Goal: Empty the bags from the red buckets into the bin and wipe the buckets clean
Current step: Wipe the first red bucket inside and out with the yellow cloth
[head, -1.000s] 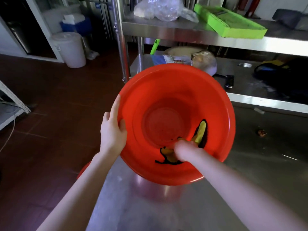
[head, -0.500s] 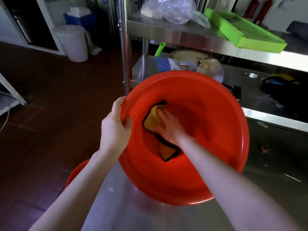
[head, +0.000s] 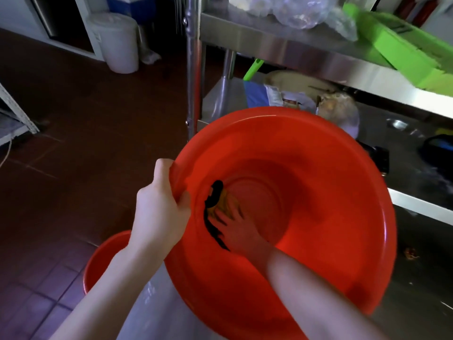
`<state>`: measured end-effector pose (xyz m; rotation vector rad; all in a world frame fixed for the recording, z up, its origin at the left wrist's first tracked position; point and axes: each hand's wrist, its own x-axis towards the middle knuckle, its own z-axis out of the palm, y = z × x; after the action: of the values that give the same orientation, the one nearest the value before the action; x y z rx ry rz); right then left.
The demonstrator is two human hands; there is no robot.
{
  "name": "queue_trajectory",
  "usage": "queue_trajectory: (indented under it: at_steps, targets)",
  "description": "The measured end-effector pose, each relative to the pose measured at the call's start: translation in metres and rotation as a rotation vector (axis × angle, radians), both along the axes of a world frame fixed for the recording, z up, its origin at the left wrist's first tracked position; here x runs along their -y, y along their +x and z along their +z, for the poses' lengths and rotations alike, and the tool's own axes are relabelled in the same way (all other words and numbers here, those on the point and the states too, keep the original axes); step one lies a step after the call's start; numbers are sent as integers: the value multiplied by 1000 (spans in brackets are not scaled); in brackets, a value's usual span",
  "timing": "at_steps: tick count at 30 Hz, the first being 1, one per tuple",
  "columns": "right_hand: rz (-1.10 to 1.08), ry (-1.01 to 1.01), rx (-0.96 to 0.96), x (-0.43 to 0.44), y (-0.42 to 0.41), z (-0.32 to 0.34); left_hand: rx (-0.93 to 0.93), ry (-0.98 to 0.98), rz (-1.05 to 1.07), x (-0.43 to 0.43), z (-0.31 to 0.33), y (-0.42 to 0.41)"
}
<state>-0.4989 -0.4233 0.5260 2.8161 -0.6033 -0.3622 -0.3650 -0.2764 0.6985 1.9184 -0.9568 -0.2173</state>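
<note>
Subject: red bucket (head: 318,192), held tilted with its mouth toward the camera, above the near corner of a steel table (head: 416,278).

Left hand (head: 159,209): clenched on the bucket's left rim, thumb inside the lip, fingers wrapped outside.

Right hand (head: 235,229): inside the bucket, fingers extended and spread, pressing a yellow cloth (head: 220,204) with a black edge flat against the left inner wall. It grasps nothing.

Governing relation: the cloth lies under and just beyond the right fingertips, on the side of the wall nearest the left hand. Its long axis runs from the bucket's base ring toward the near rim, along the wall. The right hand is the one on it; the left hand is separated from it by the wall.

Contents: the bucket holds no bag, only the cloth and the hand. Judgement: emptying of this bucket is done and wiping is in hand; the right wall appears not yet covered.

A second red bucket (head: 103,263) sits below and left of the held one, partly behind the left forearm; its contents cannot be told.

Beyond the bucket, a steel shelf (head: 294,52) carries a clear plastic bag (head: 299,11) and a green tray (head: 404,52). Far beyond and left, a white lidded pail (head: 117,42) stands on the floor.
</note>
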Motion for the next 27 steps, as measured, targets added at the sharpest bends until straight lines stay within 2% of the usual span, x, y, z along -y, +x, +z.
queue_trajectory:
  at_steps: [2, 4, 6, 11, 13, 15, 17, 19, 22, 27]
  targets:
    - [7, 31, 49, 19, 8, 4, 2, -3, 17, 2, -1, 0]
    - [-163, 217, 82, 32, 25, 5, 3, 9, 20, 1, -1, 6]
    - [-346, 278, 152, 44, 34, 15, 12, 19, 24, -2, -1, 10]
    - [-460, 61, 205, 91, -14, 33, 24, -5, 103, -10, -5, -3]
    - [-612, -7, 264, 86, -41, 29, 23, -17, 119, -14, -9, -12]
    - [-779, -20, 304, 73, -54, 25, 7, -37, 106, -18, -11, -22]
    - [-843, 28, 307, 68, -52, 26, -7, -48, 104, -19, -13, -26]
    - [-831, 85, 315, 71, -44, 31, -21, -44, 109, -20, -15, -27]
    - [-700, 106, 256, 68, -23, 33, -27, -40, 102, -20, -15, -28]
    - [-263, 128, 172, 32, 23, 18, -17, -29, 105, -21, -15, -27]
